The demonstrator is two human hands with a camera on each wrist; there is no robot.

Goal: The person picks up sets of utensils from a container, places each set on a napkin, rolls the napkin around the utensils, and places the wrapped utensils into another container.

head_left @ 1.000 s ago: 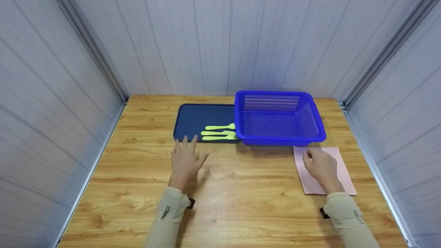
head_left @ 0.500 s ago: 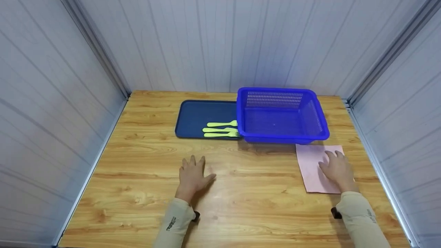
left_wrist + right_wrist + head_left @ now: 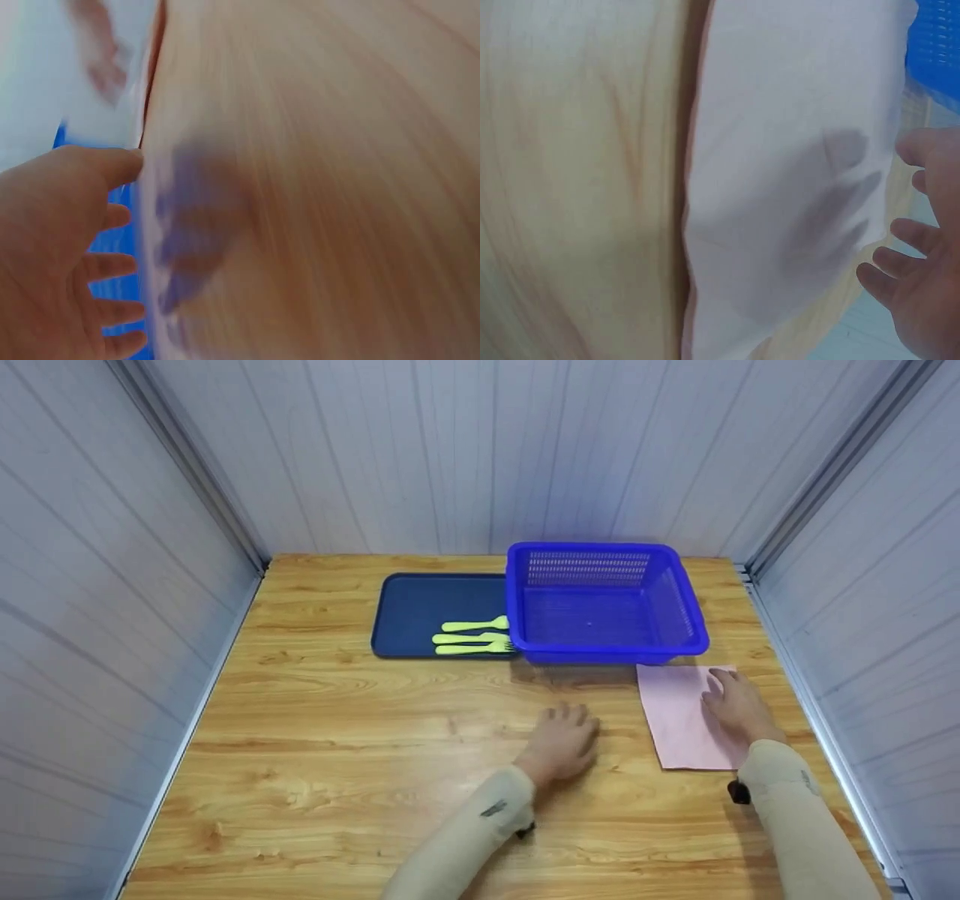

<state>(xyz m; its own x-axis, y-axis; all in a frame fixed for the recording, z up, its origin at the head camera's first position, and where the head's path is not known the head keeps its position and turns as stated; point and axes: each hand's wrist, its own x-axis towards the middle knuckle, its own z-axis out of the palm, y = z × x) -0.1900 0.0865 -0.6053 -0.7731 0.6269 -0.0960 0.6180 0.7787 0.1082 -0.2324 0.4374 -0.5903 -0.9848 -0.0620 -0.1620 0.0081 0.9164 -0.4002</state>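
A folded pink cloth (image 3: 679,724) lies on the table at the right, below the blue basket. My right hand (image 3: 739,706) is over its right edge, fingers relaxed and slightly bent, holding nothing. In the right wrist view the fingers (image 3: 911,236) hover beside the cloth and cast a shadow on it. My left hand (image 3: 561,741) is above the wood in front of the basket, left of the cloth. Its fingers (image 3: 112,266) are spread apart with nothing between them in the left wrist view.
A blue plastic basket (image 3: 607,649) stands at the back, its left side over a dark blue tray (image 3: 420,607). Three yellow-green pieces of cutlery (image 3: 472,638), at least one a fork, lie on the tray. Panel walls (image 3: 450,457) enclose the wooden table (image 3: 322,750).
My left hand has come back from near the tray and swung right toward the cloth. The right hand has shifted to the cloth's right edge, its fingers loosening from a curl.
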